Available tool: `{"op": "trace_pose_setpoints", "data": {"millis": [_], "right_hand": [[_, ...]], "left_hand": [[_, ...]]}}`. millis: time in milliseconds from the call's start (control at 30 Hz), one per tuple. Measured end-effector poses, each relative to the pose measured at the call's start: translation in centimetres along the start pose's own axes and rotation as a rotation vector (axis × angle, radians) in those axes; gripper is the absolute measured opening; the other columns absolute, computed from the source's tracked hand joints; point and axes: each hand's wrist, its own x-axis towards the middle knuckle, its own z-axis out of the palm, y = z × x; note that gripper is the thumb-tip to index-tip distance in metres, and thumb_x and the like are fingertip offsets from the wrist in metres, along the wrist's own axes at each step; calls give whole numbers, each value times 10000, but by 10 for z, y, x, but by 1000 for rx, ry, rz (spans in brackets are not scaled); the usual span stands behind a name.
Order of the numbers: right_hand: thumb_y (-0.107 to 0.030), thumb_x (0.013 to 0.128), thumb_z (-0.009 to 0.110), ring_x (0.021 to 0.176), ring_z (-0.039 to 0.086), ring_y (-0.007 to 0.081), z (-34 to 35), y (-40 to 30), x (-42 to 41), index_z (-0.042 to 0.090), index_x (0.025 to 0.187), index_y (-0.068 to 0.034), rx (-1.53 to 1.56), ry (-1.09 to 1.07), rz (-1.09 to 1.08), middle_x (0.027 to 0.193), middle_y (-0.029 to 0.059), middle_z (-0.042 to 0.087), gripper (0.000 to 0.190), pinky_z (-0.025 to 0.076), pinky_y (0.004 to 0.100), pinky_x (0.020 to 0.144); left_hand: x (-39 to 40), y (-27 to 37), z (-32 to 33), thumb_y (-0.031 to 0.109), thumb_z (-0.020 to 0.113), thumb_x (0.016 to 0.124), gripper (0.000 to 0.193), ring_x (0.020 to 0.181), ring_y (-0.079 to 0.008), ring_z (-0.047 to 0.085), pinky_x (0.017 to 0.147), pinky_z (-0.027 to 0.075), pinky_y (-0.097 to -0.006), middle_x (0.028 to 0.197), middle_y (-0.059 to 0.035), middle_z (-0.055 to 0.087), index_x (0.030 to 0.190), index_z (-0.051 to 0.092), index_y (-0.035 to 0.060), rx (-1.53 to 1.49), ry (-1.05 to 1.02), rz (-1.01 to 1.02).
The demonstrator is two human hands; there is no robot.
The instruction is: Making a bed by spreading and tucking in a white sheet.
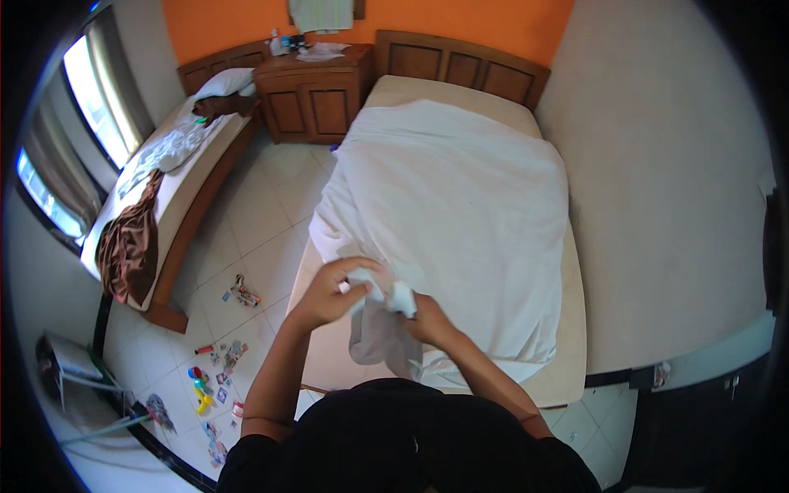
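Note:
A white bed sheet (pixel 456 203) lies spread with wrinkles over a beige mattress (pixel 573 345) in front of me. My left hand (pixel 336 293) pinches a gathered edge of this sheet between thumb and fingers, above the near left part of the bed. Close by on the right, my right hand (pixel 429 320) grips a bunched white fold of the same cloth. Below both hands a shaded length of sheet hangs towards my black shirt. The fingertips are partly hidden by cloth and blurred.
A wooden cabinet (pixel 314 101) stands between the wooden headboard (pixel 462 68) and a narrower bed (pixel 166 240) with a brown cloth (pixel 129 249). Toys (pixel 200 391), a toy gun (pixel 245 291) and scattered cards (pixel 234 352) lie on the tiled floor at left. A wall borders the right side.

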Motion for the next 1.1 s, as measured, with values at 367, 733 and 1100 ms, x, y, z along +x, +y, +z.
{"op": "trace_pose_setpoints", "data": {"millis": [367, 733, 1100], "right_hand": [[-191, 754, 540, 579, 506, 148, -153, 98, -121, 518, 892, 20, 117, 663, 431, 693, 66, 553, 253, 414, 294, 528], [-147, 771, 565, 708, 529, 111, -30, -25, -59, 556, 914, 12, 376, 233, 299, 783, 41, 582, 214, 430, 253, 636], [-142, 699, 655, 788, 521, 109, -114, -31, -115, 540, 925, 9, 339, 168, 324, 821, 65, 575, 295, 421, 259, 701]], "left_hand": [[-74, 1, -97, 28, 487, 781, 174, 764, -96, 530, 695, 408, -220, 833, -46, 586, 936, 563, 9, 35, 823, -20], [-46, -39, 126, 224, 697, 634, 625, 982, -251, 460, 829, 379, -321, 1097, -142, 451, 1150, 391, 49, 143, -71, -20], [-61, -123, 91, 12, 473, 709, 179, 730, -217, 534, 684, 419, -283, 771, -82, 550, 876, 532, 30, 252, 289, -90]]}}
